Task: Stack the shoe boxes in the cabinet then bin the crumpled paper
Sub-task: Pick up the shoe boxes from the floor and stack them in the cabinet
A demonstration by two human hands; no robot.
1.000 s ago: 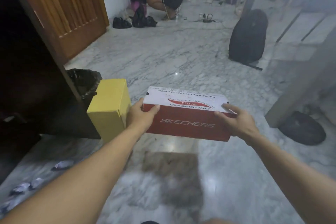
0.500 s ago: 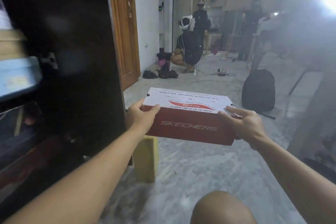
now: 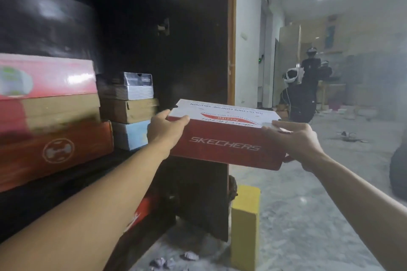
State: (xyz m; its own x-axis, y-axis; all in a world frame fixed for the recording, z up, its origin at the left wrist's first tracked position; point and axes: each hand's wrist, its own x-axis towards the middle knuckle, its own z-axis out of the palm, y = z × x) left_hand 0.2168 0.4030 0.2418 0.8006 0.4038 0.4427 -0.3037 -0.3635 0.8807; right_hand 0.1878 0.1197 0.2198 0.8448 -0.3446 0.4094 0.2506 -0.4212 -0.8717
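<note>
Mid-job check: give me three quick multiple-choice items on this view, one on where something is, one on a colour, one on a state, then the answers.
1. Where does the yellow box stand?
A. On the cabinet shelf
B. On the floor beside the open cabinet door
C. On top of the Skechers box

2. What colour is the side of the Skechers box that bears the brand name?
A. Red
B. Blue
C. Black

3. How is the Skechers box held?
A. By the left hand alone
B. It rests on the floor
C. By both hands, one at each end

Answers:
1 B: the yellow box stands upright on the floor next to the cabinet door.
2 A: the Skechers box has a red side under a white lid.
3 C: the left hand and right hand grip its two ends in the air.
</note>
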